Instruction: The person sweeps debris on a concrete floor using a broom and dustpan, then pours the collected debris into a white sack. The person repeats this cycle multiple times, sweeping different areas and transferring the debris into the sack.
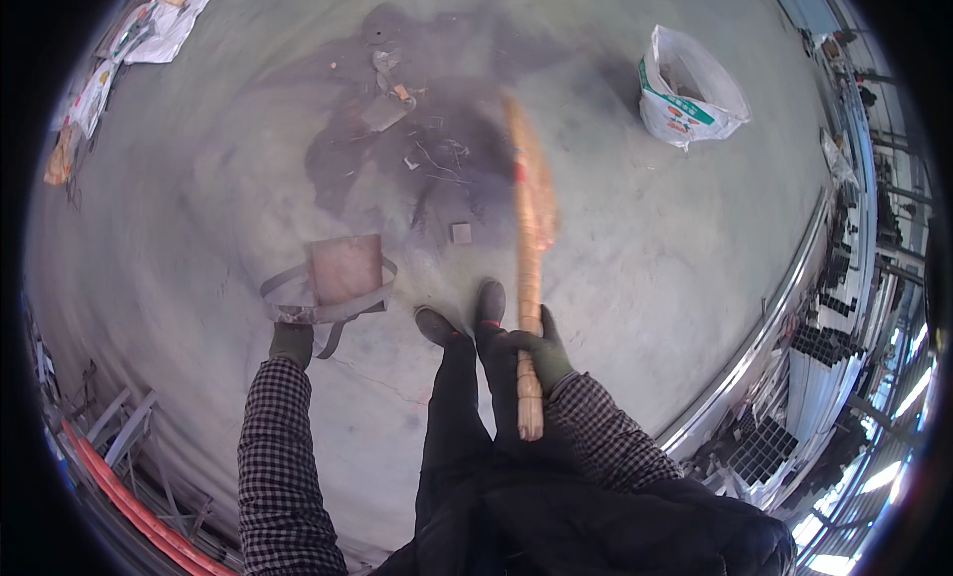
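My right hand (546,350), in a dark green glove, is closed round the bound handle of a straw broom (529,278). The broom points away from me, its far bristle end smeared by motion. At the left, my gloved left hand (291,343) grips a reddish-brown square plate with a looping grey band (345,270) at its near edge. One loose end of the band hangs down. My left fingers are mostly hidden behind it. A small square piece (461,233) lies on the floor between the broom and the plate, just beyond my shoes.
Scraps and wire bits (437,154) lie scattered ahead, near a flat piece (385,112). A white woven sack (685,95) stands open at the far right. Metal profiles (764,447) are stacked along the right; red bars (119,497) and a rack stand at the near left.
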### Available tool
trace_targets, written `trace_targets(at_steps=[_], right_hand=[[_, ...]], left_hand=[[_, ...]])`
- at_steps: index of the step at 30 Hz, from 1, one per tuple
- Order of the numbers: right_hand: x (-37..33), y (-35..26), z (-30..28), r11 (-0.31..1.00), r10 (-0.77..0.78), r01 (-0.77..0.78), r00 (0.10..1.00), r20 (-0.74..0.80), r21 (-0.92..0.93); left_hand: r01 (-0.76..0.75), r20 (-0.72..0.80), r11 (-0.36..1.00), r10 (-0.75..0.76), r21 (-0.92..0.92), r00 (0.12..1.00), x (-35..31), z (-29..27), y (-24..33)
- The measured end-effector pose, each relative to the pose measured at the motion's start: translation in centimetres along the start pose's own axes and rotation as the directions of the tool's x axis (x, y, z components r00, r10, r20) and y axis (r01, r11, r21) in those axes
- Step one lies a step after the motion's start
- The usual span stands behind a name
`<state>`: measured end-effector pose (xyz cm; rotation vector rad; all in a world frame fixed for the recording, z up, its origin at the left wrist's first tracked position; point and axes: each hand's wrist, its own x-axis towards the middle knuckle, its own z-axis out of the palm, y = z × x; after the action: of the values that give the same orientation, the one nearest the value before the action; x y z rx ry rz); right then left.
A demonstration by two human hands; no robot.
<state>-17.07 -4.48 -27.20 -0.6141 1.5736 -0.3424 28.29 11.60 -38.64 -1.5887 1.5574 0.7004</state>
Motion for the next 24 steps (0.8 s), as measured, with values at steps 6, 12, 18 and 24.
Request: trace_targets(at_steps=[6, 12, 18, 24], right_hand=[[13.8, 3.3, -3.7, 0.992, 0.125, -0.120, 0.982, -0.144, 0.047], [17.4, 6.3, 5.8, 0.981, 0.192, -0.192, 0.980, 0.046, 0.003], [11.2, 2.0, 12.2, 0.981, 0.162, -0.186, 0.943, 0.291, 0.056], [2.3, -2.8, 7.8, 0.996, 0.088, -0.088, 0.950, 0.299, -0.014]], left_hand=[[0.299, 0.173, 0.345, -0.351, -0.890, 0.920, -1.1, -0.5, 0.5], [0.171, -0.012, 0.793, -0.219, -0.585, 0.976, -0.4, 1.9, -0.4], [0.024, -0.016, 0.802, -0.041, -0.597, 0.999, 1.1, 5.8, -2.1], [-0.161, -0.360, 0.579, -0.246, -0.799, 0.900, 1.5, 6.8, -2.6]])
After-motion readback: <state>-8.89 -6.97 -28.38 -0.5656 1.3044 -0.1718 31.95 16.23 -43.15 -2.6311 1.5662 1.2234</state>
